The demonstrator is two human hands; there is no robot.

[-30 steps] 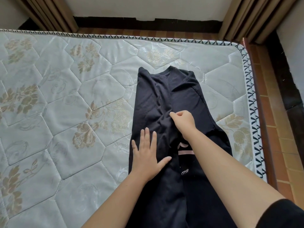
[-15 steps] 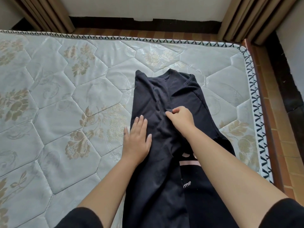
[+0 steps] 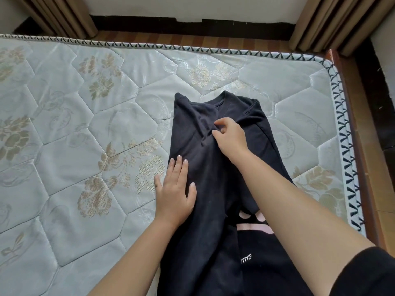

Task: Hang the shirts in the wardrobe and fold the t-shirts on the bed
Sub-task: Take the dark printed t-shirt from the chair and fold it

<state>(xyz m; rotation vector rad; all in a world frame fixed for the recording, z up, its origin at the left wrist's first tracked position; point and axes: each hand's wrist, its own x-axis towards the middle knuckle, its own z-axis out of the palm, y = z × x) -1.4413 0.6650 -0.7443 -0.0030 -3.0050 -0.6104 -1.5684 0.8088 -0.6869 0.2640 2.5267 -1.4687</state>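
Note:
A black t-shirt (image 3: 205, 210) lies lengthwise on the bare mattress (image 3: 74, 146), collar at the far end and both sides folded in towards the middle. A pink print and small white lettering show near its lower part. My left hand (image 3: 174, 193) lies flat with straight fingers on the shirt's left folded edge, partly on the mattress. Further up the shirt, below the collar, my right hand (image 3: 229, 136) pinches a fold of the black cloth between thumb and fingers.
The mattress is quilted, pale green with gold flowers, and its right edge (image 3: 342, 124) runs close beside the shirt. Beyond it is wooden floor (image 3: 367, 146). Brown curtains (image 3: 320, 20) hang at the back corners against a white wall.
My right hand has moved up the shirt towards the collar, still pinching cloth. My left hand slid from the shirt's middle to its left edge and up a little.

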